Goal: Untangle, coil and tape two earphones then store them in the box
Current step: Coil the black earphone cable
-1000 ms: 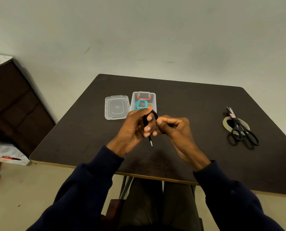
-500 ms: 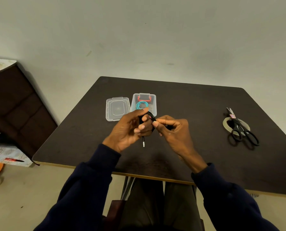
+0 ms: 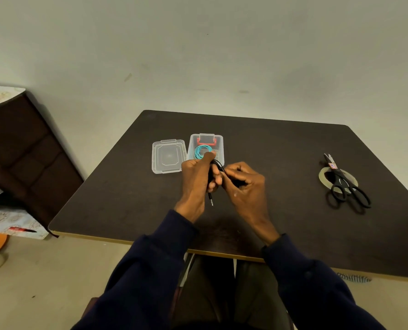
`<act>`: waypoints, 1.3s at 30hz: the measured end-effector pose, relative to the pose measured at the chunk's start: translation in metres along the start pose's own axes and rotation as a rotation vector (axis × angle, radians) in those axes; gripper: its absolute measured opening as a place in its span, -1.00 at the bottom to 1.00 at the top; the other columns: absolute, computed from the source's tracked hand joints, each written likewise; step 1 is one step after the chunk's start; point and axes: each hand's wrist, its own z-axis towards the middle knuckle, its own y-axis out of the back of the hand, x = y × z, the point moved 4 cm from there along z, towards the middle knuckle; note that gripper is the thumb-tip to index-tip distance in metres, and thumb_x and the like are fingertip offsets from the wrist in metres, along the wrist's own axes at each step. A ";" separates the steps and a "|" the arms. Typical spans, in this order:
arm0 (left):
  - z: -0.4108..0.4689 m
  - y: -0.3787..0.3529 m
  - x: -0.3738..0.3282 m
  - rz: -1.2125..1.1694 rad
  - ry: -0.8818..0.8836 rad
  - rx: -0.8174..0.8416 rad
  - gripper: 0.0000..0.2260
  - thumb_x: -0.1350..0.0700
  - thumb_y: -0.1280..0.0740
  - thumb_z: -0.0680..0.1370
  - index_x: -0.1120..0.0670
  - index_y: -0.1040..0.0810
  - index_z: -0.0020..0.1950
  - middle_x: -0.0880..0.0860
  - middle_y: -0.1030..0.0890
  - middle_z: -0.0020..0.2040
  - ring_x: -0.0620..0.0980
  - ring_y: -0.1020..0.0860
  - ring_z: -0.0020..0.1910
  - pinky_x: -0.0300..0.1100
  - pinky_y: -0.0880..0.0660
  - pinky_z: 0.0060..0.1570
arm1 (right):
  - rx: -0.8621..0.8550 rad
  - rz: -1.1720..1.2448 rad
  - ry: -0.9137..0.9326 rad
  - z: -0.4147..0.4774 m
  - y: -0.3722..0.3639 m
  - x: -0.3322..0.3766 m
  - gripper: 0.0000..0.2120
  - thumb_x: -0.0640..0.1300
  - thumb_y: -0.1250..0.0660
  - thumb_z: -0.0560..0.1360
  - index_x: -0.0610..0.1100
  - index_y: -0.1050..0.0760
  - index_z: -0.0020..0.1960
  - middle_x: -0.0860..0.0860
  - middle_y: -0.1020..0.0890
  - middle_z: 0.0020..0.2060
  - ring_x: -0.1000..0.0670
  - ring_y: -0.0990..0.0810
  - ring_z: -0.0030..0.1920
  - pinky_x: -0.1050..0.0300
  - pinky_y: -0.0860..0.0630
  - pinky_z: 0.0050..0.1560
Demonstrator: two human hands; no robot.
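A black earphone [image 3: 215,166] is bunched into a coil between both hands above the table's middle. My left hand [image 3: 196,177] grips the coil, and the jack plug [image 3: 211,199] hangs below it. My right hand [image 3: 244,184] pinches the cable on the coil's right side. Just behind the hands stands the clear plastic box [image 3: 218,140], open, with a coiled teal earphone [image 3: 201,151] inside. Most of the black coil is hidden by my fingers.
The box's clear lid [image 3: 167,156] lies flat left of the box. At the right of the dark table [image 3: 281,148], black scissors [image 3: 345,184] rest on a roll of clear tape [image 3: 351,181]. A dark cabinet [image 3: 20,148] stands at the left.
Both hands have shifted slightly while working the black cable, and the left hand has turned more upright. The jack plug still dangles under the left hand. The view moved a little.
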 end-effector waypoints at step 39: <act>-0.002 0.016 -0.002 -0.116 0.153 0.465 -0.79 0.09 -0.20 0.62 0.13 -0.45 -0.18 0.06 -0.49 -0.19 0.04 -0.45 -0.02 -0.21 -0.58 -0.04 | 0.160 0.448 -0.338 -0.007 0.014 -0.020 -0.81 -0.16 -0.36 0.56 -0.22 -0.68 0.09 -0.09 -0.71 -0.11 -0.03 -0.58 -0.19 0.18 -0.56 -0.15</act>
